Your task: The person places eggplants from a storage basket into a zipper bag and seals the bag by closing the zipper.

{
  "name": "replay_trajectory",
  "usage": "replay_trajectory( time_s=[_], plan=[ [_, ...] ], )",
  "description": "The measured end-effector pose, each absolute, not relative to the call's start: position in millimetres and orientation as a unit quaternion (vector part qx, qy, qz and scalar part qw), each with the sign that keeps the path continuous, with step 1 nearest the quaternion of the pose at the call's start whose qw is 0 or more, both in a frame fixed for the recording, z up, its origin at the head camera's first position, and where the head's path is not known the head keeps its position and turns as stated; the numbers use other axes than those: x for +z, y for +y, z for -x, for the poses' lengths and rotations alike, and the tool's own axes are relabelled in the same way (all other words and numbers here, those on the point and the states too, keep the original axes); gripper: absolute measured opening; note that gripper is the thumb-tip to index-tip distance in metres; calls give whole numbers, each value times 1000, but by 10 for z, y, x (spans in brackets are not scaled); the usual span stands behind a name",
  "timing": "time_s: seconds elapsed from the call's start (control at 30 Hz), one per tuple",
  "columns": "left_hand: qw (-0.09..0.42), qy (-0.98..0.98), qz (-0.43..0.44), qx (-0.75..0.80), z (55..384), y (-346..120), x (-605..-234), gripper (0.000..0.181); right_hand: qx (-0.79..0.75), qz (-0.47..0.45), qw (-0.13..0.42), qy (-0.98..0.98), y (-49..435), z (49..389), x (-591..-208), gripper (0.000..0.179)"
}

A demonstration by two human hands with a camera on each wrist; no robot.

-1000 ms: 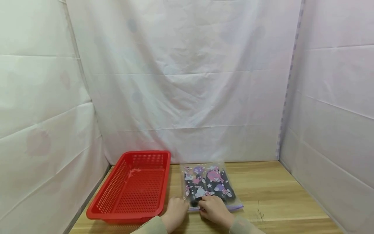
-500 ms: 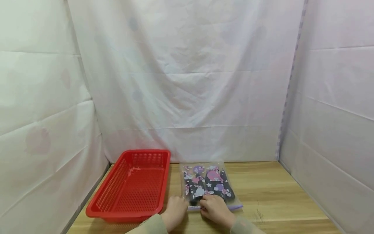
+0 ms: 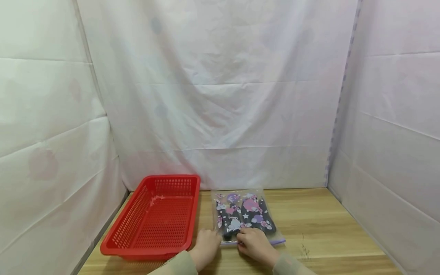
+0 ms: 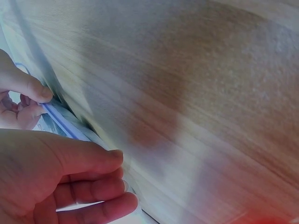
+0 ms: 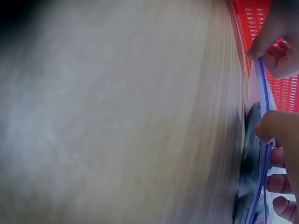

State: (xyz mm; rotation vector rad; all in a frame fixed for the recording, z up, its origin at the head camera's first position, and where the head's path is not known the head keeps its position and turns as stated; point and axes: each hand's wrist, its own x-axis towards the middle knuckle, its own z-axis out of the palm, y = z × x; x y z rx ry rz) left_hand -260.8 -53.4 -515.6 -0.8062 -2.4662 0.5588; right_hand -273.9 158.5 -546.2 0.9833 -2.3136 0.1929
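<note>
A clear zip bag [image 3: 245, 214], printed with pink, purple and white figures, lies flat with dark contents showing through. Its purple zip strip [image 5: 265, 88] runs along the near edge. At the left end of that strip, my left hand [image 3: 207, 244] pinches the bag's corner between thumb and fingers. My right hand [image 3: 256, 244] grips the strip near its middle, thumb on a small pale slider [image 5: 268, 141]. In the left wrist view, the left hand's fingers [image 4: 93, 186] are bent, and the right hand [image 4: 21, 93] appears beyond on the strip.
A red plastic basket [image 3: 192, 225] with perforated sides stands left of the bag, close to the left hand. Both sit on a wood-grain table [image 3: 319, 229]. White cloth [image 3: 220, 114] hangs behind and along both sides.
My right hand has slid slightly to the right along the zip strip. The left hand stays at the bag's corner, and the basket has not moved on the table.
</note>
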Motion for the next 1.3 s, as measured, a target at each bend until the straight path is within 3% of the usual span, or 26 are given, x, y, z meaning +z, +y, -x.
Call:
replay_trajectory(
  time_s=[0.73,1.3],
  plan=[
    [261,-894,296,213,2631,-544,-5161,17,58,-354,256,-897,1663,2719,-5413,23],
    [240,-904,288,205,2628,-528,-5153,15,41,-357,242,-901,1752,2734,-5414,23]
  ],
)
